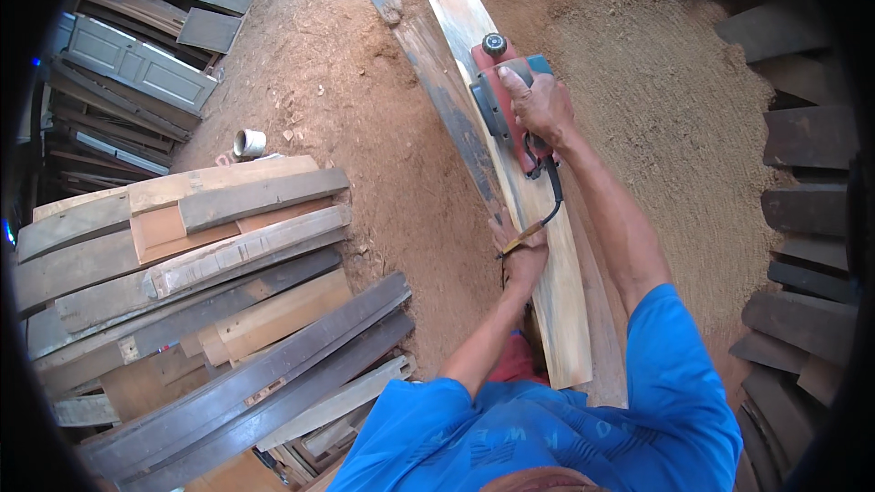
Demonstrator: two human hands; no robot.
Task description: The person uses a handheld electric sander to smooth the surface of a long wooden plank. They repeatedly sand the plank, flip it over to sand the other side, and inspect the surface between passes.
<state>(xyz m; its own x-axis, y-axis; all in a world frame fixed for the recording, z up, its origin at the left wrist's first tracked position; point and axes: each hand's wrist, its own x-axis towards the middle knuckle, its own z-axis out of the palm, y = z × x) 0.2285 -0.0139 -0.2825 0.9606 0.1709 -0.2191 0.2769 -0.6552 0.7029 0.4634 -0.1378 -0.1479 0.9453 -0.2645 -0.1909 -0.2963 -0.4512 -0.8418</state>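
The red planer sits beneath the right fingers, apparently gripped.

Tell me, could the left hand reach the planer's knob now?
Probably yes, with a stretch: the knob stands uncovered at the far end of the planer, ahead of the right hand, while the left hand is by the board.

Red handheld power planer, teal patch, black round knob ahead of right grip. Long pale cream wooden board under it, grey streaks. Left of right grip: weathered grey-brown plank, reddish-brown earth floor. Behind: bright blue T-shirt, darker slanted stripes.
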